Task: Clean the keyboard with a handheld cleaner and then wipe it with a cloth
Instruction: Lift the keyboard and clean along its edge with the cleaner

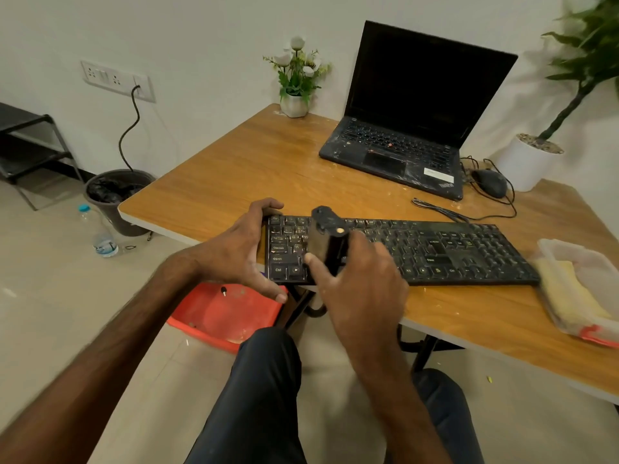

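Both hands are working at the desk's point(214, 182) near edge: the left hand point(239, 249) is gripping the keyboard's point(435, 252) left end, the right hand point(358, 289) is clasping the cleaner point(326, 242) over its keys.

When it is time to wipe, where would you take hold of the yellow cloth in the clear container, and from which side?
Probably pinch the yellow cloth at its upper folded layer, coming straight down from above: it lies flat inside the clear container, whose walls block the sides.
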`<move>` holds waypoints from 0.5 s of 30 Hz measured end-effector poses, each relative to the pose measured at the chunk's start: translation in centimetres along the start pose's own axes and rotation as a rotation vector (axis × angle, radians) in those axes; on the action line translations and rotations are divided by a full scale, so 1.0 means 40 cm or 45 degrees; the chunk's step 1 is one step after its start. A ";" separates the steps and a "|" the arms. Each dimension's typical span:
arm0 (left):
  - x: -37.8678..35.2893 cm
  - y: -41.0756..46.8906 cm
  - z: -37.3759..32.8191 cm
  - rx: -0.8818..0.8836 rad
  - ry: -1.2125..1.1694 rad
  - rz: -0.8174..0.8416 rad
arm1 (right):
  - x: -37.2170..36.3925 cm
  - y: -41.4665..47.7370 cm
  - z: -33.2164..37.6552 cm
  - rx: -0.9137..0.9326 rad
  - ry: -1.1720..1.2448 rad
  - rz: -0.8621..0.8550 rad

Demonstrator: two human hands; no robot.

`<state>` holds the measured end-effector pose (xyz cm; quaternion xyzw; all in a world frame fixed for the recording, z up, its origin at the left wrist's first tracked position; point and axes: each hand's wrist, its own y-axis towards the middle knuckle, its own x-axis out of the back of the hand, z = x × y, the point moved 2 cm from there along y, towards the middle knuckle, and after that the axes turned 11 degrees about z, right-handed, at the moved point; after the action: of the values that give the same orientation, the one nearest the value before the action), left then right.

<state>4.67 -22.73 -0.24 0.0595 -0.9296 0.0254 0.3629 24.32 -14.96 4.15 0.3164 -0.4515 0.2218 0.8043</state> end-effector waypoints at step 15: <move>-0.010 0.002 -0.003 0.007 -0.004 -0.009 | 0.063 0.051 -0.167 -0.245 0.034 -0.065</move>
<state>5.05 -22.61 -0.41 0.0639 -0.9299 0.0264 0.3613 28.18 -8.61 4.35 0.2461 -0.4517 0.1609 0.8423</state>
